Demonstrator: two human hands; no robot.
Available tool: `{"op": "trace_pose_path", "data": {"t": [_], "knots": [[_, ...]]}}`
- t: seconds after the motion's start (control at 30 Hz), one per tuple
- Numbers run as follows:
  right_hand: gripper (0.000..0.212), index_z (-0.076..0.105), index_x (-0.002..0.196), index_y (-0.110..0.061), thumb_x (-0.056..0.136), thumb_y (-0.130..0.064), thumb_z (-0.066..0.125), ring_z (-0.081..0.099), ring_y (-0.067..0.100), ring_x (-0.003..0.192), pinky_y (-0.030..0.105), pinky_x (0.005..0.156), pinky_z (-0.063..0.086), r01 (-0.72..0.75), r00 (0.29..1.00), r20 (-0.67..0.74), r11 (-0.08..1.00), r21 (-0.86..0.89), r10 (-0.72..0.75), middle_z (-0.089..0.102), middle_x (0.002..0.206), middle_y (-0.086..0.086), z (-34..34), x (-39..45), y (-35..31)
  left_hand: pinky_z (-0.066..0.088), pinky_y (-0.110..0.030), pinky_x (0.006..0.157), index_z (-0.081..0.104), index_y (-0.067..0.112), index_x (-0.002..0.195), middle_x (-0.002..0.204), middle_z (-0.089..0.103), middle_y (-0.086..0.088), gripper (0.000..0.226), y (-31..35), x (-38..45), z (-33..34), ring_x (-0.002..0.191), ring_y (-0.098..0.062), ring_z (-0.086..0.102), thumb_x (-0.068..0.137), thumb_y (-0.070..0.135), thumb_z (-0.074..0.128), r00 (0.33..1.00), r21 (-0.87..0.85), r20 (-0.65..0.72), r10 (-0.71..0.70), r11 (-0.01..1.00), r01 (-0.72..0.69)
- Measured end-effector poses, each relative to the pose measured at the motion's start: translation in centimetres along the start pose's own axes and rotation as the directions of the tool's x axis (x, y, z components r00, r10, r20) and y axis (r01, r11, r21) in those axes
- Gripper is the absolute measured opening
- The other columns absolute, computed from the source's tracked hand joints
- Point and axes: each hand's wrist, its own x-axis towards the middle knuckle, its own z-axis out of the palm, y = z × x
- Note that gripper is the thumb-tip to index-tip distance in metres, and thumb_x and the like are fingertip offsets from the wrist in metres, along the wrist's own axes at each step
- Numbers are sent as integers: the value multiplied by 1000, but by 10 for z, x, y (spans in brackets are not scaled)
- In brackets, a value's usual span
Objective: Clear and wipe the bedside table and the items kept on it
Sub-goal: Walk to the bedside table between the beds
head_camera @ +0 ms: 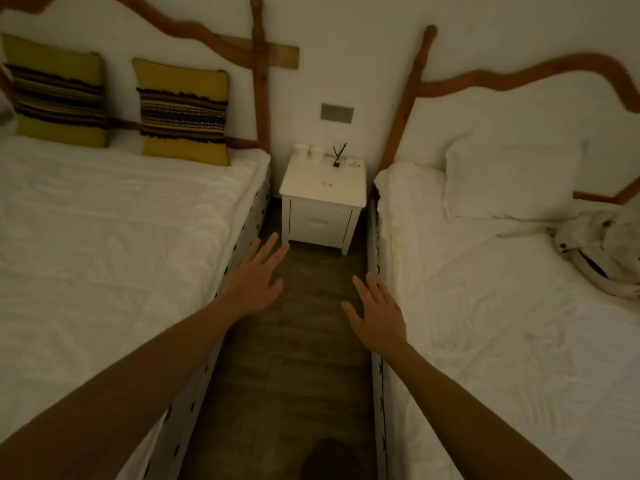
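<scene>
Both hands, left (254, 277) and right (375, 311), are open and empty, well short of the worktop (320, 188). At its back stand two cups (309, 153) and a diffuser (337, 155), probably light and fragile; grip each low.

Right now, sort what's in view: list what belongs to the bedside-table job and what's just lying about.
Job:
bedside table
two white cups
reed diffuser
small white device
tiny bits on the tabletop

Lying about:
striped cushions
white pillow
crumpled bag

Both hands, left and right, are empty.
</scene>
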Motion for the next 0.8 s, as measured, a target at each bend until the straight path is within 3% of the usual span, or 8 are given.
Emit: {"op": "trace_pose_path", "data": {"t": [0.23, 0.37, 0.57, 0.7, 0.8], "knots": [[71, 9, 160, -36, 99, -67, 28, 0, 23, 155, 51, 125, 16, -5, 1000, 24, 1000, 26, 5, 1, 169, -3, -4, 180, 13, 19, -53, 122, 0, 34, 158, 165, -15, 5, 80, -49, 162, 10, 153, -29, -7, 97, 34, 51, 1000, -79, 9, -11, 997, 12], [72, 11, 160, -32, 100, -65, 29, -1, 24, 155, 52, 124, 15, -56, 995, 81, 997, 53, 52, 2, 169, -1, -12, 286, 19, 22, -52, 121, -2, 35, 157, 166, -12, 5, 82, -82, 255, 12, 153, -31, 0, 95, 36, 51, 995, -50, 49, -84, 995, 86], [72, 9, 160, -32, 99, -65, 31, 3, 25, 155, 54, 123, 21, -18, 994, 104, 999, 28, 15, 4, 169, -1, -30, 424, 27, 33, -49, 116, -2, 36, 156, 167, -5, 4, 82, -126, 373, 0, 152, -30, 11, 94, 33, 52, 985, -108, 37, -170, 979, 173], [71, 9, 160, -32, 101, -62, 33, -3, 23, 155, 47, 123, 7, 12, 994, 106, 1000, 22, -14, 3, 169, 0, -34, 506, 24, 34, -48, 116, -3, 34, 157, 167, -8, 5, 82, -155, 446, -7, 153, -28, 6, 95, 35, 51, 987, -67, 45, -157, 985, 160], [70, 9, 160, -31, 101, -60, 34, -5, 22, 155, 48, 124, 5, 14, 992, 122, 999, 45, -20, 1, 169, -1, -30, 566, 17, 32, -48, 117, -3, 33, 157, 167, -9, 4, 83, -184, 501, -3, 154, -26, 4, 95, 35, 51, 982, -61, 78, -170, 983, 175]]}}
